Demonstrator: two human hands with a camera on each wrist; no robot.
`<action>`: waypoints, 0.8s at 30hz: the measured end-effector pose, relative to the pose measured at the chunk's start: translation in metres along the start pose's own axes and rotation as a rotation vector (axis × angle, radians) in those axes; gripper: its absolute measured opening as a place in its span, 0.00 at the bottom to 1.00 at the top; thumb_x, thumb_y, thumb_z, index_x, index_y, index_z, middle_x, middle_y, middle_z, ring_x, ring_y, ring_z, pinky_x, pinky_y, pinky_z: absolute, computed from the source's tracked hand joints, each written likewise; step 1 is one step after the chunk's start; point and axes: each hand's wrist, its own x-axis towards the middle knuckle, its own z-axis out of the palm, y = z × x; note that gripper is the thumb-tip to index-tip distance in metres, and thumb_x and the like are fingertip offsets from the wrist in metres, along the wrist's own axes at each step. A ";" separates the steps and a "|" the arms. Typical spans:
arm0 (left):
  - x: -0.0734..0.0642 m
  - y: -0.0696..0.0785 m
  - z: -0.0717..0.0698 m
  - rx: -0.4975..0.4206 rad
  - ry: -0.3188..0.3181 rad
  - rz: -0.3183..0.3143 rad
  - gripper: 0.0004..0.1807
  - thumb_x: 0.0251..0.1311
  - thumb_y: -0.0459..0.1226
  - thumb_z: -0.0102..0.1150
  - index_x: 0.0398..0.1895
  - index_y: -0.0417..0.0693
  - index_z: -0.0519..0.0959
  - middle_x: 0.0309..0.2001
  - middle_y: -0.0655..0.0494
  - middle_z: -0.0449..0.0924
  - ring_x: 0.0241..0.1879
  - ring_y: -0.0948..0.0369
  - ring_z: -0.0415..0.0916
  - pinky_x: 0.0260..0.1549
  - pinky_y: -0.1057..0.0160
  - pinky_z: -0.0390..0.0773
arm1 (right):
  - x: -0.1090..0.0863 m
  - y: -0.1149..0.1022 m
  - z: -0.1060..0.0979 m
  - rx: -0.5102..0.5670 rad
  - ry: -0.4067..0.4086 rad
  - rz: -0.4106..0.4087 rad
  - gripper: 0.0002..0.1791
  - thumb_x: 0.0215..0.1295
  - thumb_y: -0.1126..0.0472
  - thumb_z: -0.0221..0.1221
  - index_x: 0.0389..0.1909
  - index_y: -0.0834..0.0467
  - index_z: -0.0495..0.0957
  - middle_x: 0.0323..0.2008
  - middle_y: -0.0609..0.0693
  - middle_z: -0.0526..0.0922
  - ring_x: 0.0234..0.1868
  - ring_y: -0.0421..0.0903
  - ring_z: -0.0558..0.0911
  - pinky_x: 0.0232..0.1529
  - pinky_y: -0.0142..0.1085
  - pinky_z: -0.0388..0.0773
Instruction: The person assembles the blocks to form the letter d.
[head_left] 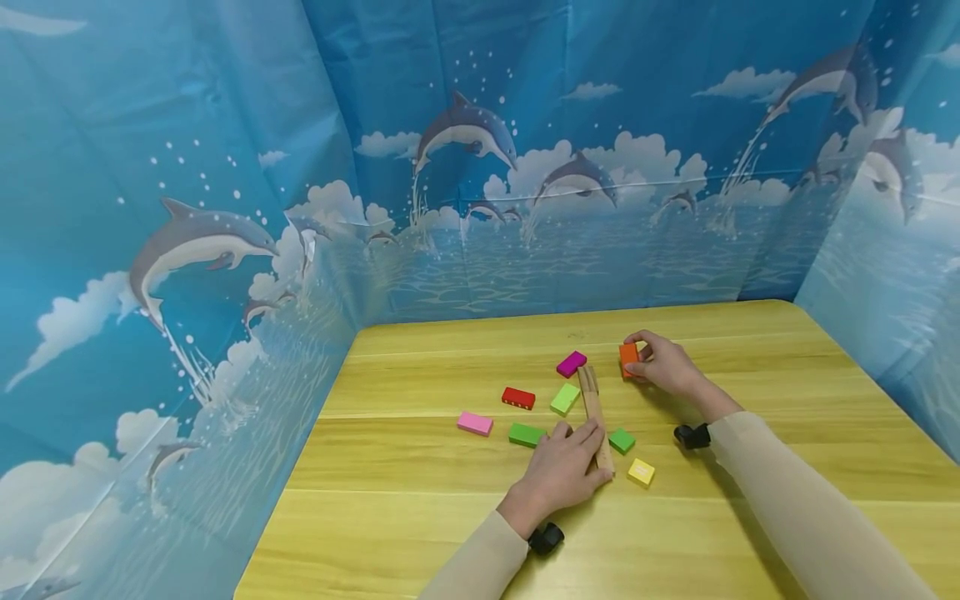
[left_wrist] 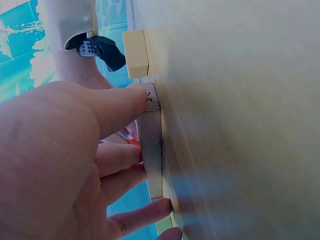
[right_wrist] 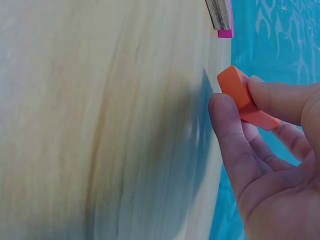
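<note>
Near the table's middle, my left hand (head_left: 564, 468) holds a long wooden strip (head_left: 592, 404), its far end split into narrow prongs. In the left wrist view, the thumb lies on the near end of the strip (left_wrist: 152, 150), beside small dark printed marks, while the other fingers lie along its side. To the right and farther back, my right hand (head_left: 671, 367) pinches an orange block (head_left: 629, 360) between thumb and fingers. From the right wrist, the orange block (right_wrist: 237, 90) appears tilted against the fingertips. Whether it touches the table is unclear.
Left of the strip lie magenta (head_left: 572, 363), light green (head_left: 565, 399), red (head_left: 518, 398), pink (head_left: 475, 423) and green blocks (head_left: 527, 434). A small green block (head_left: 622, 441) and a yellow block (head_left: 641, 472) lie on its right. Dolphin-printed curtains (head_left: 525, 250) surround the table (head_left: 390, 517).
</note>
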 end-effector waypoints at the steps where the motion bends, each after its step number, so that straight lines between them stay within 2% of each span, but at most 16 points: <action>1: 0.000 0.000 0.000 0.000 -0.001 -0.001 0.38 0.70 0.63 0.47 0.79 0.59 0.60 0.77 0.64 0.58 0.59 0.59 0.65 0.52 0.50 0.75 | 0.001 0.000 0.000 0.003 0.002 0.000 0.27 0.71 0.63 0.62 0.68 0.59 0.67 0.43 0.62 0.77 0.37 0.53 0.81 0.35 0.41 0.82; 15: 0.000 -0.001 0.002 0.003 -0.009 0.002 0.39 0.70 0.64 0.46 0.79 0.60 0.60 0.77 0.64 0.58 0.60 0.59 0.65 0.51 0.52 0.75 | 0.019 0.004 0.007 -0.027 0.065 0.033 0.27 0.69 0.60 0.65 0.66 0.57 0.70 0.41 0.60 0.78 0.35 0.52 0.79 0.32 0.40 0.79; 24: 0.000 0.000 -0.002 -0.005 -0.021 -0.005 0.38 0.70 0.63 0.46 0.79 0.60 0.60 0.77 0.64 0.58 0.61 0.59 0.65 0.53 0.50 0.75 | 0.028 -0.005 0.012 0.019 0.059 0.069 0.27 0.69 0.61 0.65 0.66 0.60 0.70 0.42 0.61 0.77 0.36 0.53 0.78 0.33 0.40 0.79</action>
